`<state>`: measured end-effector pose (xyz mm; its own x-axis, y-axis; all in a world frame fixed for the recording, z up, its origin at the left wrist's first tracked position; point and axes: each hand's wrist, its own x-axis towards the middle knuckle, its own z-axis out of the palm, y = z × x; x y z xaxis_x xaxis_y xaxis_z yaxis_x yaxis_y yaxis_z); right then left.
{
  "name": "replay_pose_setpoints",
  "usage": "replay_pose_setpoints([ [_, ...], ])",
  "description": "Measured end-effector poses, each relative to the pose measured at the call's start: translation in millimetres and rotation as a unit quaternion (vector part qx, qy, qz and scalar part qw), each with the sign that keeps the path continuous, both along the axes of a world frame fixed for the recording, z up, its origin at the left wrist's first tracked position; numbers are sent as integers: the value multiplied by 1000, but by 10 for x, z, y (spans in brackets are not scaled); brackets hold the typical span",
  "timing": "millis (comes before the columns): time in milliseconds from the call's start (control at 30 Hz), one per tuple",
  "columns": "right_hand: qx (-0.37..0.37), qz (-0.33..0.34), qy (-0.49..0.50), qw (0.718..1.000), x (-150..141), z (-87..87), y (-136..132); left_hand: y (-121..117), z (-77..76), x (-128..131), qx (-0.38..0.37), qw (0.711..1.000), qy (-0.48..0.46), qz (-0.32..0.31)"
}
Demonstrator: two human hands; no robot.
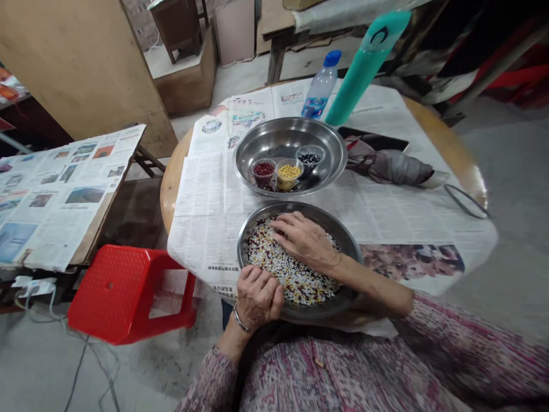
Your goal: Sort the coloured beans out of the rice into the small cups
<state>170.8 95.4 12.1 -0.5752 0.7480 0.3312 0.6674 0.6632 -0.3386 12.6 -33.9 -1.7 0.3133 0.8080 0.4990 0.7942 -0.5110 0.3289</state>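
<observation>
The left hand's (259, 294) fingers are curled together, clamped on the bowl's (342, 230) near-left rim; the right hand's (307, 240) fingers, bent and close together, touch the mix (266, 252) inside, their grip unclear. The one bowl sits at the bench's (174, 183) near edge. Beyond, one basin (278, 136) holds three cups (289, 173). Open newspaper (193, 200) stretches leftward.

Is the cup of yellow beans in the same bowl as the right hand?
No, the cup of yellow beans stands in the far bowl, beside red beans.
</observation>
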Motion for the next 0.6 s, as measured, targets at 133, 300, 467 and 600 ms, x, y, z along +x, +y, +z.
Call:
replay_pose_setpoints([
  [133, -32, 51, 23, 998, -27, -75, -104, 3, 3, 2, 1, 1000, -1, 2],
  [300, -71, 142, 30, 987, 33, -91, -339, 4, 16, 6, 5, 1000, 13, 11],
  [467, -88, 185, -27, 978, 206, -62, -463, 2, 2, 4, 6, 1000, 6, 9],
  [600, -74, 143, -52, 986, 312, -109, -327, 1, -5, -1, 7, 1000, 3, 8],
])
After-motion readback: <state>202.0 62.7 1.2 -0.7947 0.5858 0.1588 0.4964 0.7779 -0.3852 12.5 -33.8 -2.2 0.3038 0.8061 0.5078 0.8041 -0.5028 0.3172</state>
